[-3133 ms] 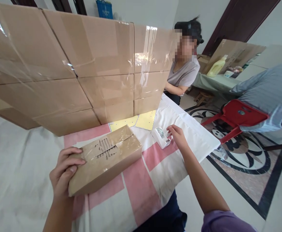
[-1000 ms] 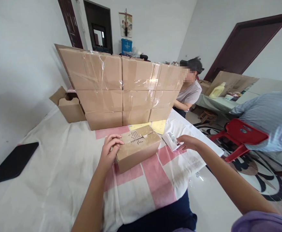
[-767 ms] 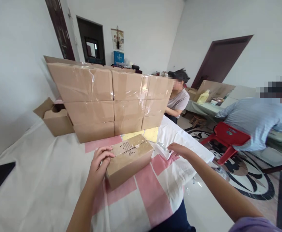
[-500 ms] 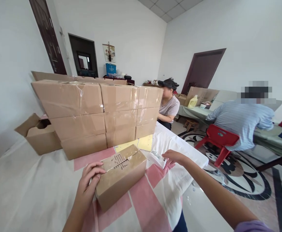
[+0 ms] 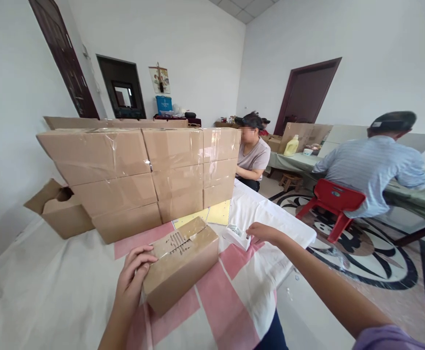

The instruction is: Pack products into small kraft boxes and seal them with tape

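A taped brown cardboard box (image 5: 185, 270) with dark printed marks on top lies on the cloth in front of me. My left hand (image 5: 135, 270) holds its left end, with bent fingers over the top edge. Just right of the box is a small open white box (image 5: 239, 239) with something clear or shiny inside. My right hand (image 5: 261, 233) has its fingers closed at the right rim of this white box. The fingertips are partly hidden.
Stacked cardboard boxes (image 5: 117, 175) form a wall behind the taped box. An open carton (image 5: 66, 214) stands at the left. A person (image 5: 252, 155) sits beyond the stack. Another person (image 5: 376, 165) sits on a red chair (image 5: 336, 197) at the right-hand table.
The view has shifted slightly. My right hand stays at the white box, its fingers a little more curled. The left hand keeps its place on the cardboard box.
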Tool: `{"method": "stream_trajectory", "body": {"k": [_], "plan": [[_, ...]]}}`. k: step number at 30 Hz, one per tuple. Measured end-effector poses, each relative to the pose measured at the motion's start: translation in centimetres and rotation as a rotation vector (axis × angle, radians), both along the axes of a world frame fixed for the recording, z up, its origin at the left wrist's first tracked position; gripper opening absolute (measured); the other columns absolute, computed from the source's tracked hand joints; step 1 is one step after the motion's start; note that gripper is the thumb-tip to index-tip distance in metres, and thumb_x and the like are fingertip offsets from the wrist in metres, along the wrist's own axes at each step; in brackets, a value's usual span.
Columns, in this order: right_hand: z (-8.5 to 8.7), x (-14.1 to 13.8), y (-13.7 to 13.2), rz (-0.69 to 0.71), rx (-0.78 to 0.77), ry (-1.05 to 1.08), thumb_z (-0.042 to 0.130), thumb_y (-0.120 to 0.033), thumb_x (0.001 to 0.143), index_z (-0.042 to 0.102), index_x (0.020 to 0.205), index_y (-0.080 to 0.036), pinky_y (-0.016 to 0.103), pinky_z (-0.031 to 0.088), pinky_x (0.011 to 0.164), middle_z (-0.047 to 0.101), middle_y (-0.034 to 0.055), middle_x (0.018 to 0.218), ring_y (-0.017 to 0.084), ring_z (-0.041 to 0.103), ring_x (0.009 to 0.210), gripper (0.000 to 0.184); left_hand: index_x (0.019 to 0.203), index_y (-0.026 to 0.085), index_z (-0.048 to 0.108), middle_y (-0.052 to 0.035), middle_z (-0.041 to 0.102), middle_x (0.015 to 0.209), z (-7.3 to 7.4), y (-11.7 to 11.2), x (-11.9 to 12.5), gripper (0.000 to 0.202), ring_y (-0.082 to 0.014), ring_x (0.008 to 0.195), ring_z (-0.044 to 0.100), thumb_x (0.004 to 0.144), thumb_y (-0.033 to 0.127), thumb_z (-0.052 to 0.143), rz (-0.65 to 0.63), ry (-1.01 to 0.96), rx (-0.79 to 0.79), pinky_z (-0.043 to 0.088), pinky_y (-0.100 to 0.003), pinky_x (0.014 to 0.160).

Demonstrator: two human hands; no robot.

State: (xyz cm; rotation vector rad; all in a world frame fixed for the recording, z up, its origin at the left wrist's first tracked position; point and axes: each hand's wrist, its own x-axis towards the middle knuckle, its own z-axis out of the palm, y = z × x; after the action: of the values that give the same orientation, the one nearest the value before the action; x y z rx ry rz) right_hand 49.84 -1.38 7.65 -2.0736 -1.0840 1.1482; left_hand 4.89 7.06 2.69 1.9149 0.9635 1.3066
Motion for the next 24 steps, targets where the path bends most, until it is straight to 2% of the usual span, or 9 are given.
{"method": "stream_trajectory", "body": {"k": [7,11,17,19,21,23,24], "plan": [[-0.7,1.4,0.1,0.030,0.010,0.053,0.077,-0.028,0.076,0.071,0.079,-0.014,0.029,0.059,0.071,0.075,0.0100,0.084,0.022,0.074,0.079,0.016,0.082,0.024,0.070,-0.0057,0.058,0.117,1.1,-1.0,0.6,0.026,-0.0263,0.118,0.054,0.094,0.038,0.051,0.001,-0.077,0.003,0.039,-0.043,0.104],[-0.9,1.9,-0.4,0.057,0.016,0.099,0.079,-0.033,0.074,0.072,0.078,-0.013,0.028,0.059,0.073,0.077,0.0108,0.083,0.023,0.075,0.082,0.022,0.083,0.025,0.070,-0.0045,0.057,0.117,1.1,-1.3,0.7,0.023,-0.0255,0.119,0.053,0.093,0.036,0.052,-0.002,-0.079,-0.011,0.038,-0.043,0.107],[-1.2,1.9,-0.9,0.096,0.074,0.091,0.080,-0.037,0.073,0.074,0.078,-0.014,0.027,0.059,0.072,0.078,0.0101,0.083,0.023,0.074,0.083,0.025,0.084,0.025,0.070,-0.0055,0.060,0.117,1.8,-0.9,0.6,0.022,-0.0292,0.119,0.056,0.091,0.038,0.054,0.003,-0.028,-0.001,0.042,-0.049,0.105],[-1.4,2.0,-1.0,0.108,0.102,0.082,0.078,-0.035,0.073,0.075,0.077,-0.014,0.027,0.058,0.071,0.078,0.0094,0.087,0.023,0.074,0.083,0.022,0.086,0.027,0.069,-0.0056,0.063,0.114,2.2,-1.8,0.4,0.016,-0.0312,0.117,0.057,0.089,0.036,0.055,0.092,-0.056,0.117,0.042,-0.055,0.104],[-1.6,2.2,-1.1,0.130,0.138,0.082,0.076,-0.033,0.074,0.075,0.077,-0.015,0.027,0.057,0.074,0.078,0.0084,0.092,0.022,0.073,0.086,0.018,0.085,0.030,0.064,-0.0053,0.065,0.106,2.2,-4.0,0.1,0.009,-0.0343,0.112,0.059,0.085,0.034,0.056,0.365,-0.183,0.380,0.042,-0.064,0.102],[-1.9,2.5,-1.2,0.158,0.173,0.089,0.074,-0.032,0.075,0.075,0.076,-0.016,0.028,0.056,0.078,0.078,0.0071,0.094,0.022,0.073,0.088,0.015,0.079,0.035,0.060,-0.0047,0.064,0.091,1.5,-7.3,0.7,0.003,-0.0376,0.102,0.060,0.079,0.035,0.057,0.609,-0.266,0.643,0.042,-0.070,0.095],[-2.1,2.7,-1.3,0.168,0.186,0.089,0.073,-0.031,0.075,0.075,0.076,-0.017,0.028,0.055,0.080,0.078,0.0066,0.093,0.022,0.073,0.088,0.015,0.077,0.040,0.060,-0.0033,0.063,0.083,0.9,-9.1,1.7,0.007,-0.0374,0.092,0.061,0.075,0.033,0.062,0.500,-0.150,0.593,0.044,-0.071,0.090]]}}
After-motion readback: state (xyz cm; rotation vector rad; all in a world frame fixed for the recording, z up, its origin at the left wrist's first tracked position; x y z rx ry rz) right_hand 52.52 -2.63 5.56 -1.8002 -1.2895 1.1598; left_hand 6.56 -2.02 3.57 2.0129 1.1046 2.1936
